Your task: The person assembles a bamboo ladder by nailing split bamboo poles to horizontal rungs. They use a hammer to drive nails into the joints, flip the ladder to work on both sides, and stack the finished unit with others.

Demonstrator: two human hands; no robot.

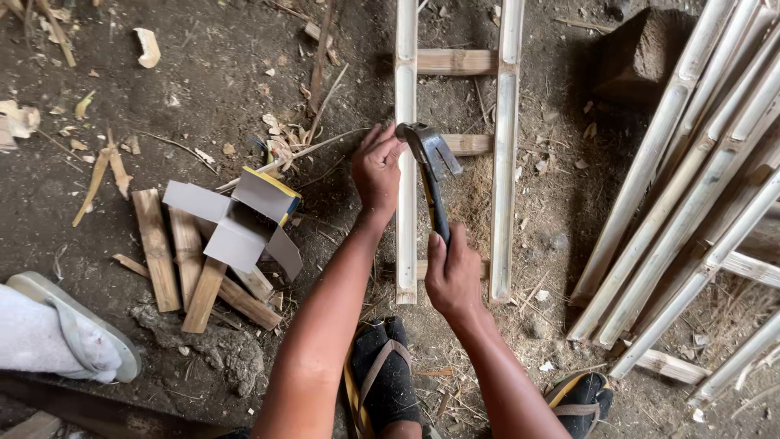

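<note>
A small bamboo ladder-like frame (505,146) lies on the dirt floor, two long rails joined by short cross pieces. My right hand (453,272) grips the handle of a claw hammer (432,162), its head raised over the left rail near the middle rung. My left hand (376,169) rests against the left rail (405,97), fingers pinched at the spot just beside the hammer head. Whether a nail sits between those fingers is too small to tell.
An opened grey cardboard box (240,219) sits on several short wooden slats (158,248) to the left. More bamboo frames (691,187) lean at the right. My sandalled feet (382,374) are below; another person's sandalled foot (73,329) is at the far left. Shavings litter the ground.
</note>
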